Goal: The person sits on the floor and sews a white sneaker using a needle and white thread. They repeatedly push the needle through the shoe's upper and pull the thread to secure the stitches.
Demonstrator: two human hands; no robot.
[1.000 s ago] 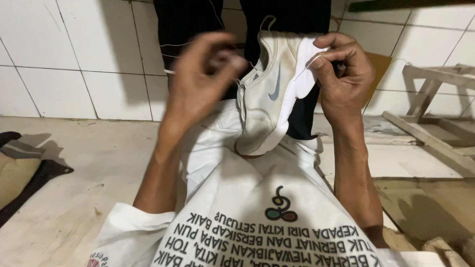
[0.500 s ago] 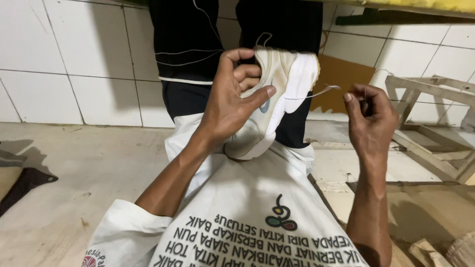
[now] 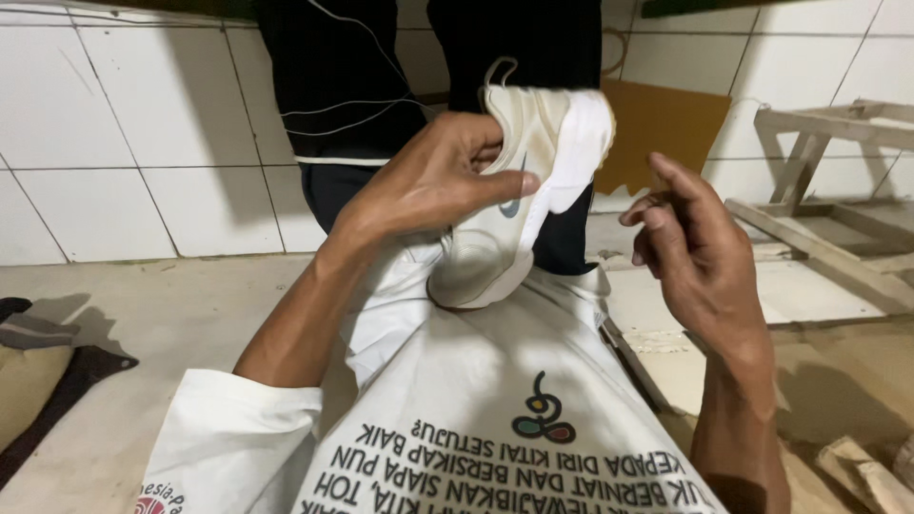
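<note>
My left hand [image 3: 433, 181] grips a cream-white sneaker [image 3: 519, 181] by its upper, heel raised and toe pointing down onto the white printed shirt [image 3: 476, 409] over my lap. My right hand [image 3: 690, 247] hovers to the right of the shoe, apart from it, fingers loosely curled with thumb and forefinger close together. Whether a thin thread sits between them is too fine to tell. The shoe's toe rests on the shirt.
A person in dark clothing [image 3: 352, 86] stands just behind the shoe against a white tiled wall [image 3: 114, 143]. A wooden frame [image 3: 828, 181] lies at the right. Dark cloth [image 3: 48, 371] lies on the floor at the left. Wood scraps [image 3: 866, 471] sit at bottom right.
My right hand let go of the shoe's heel and drew away to the right. My left hand took over the grip on the shoe's upper.
</note>
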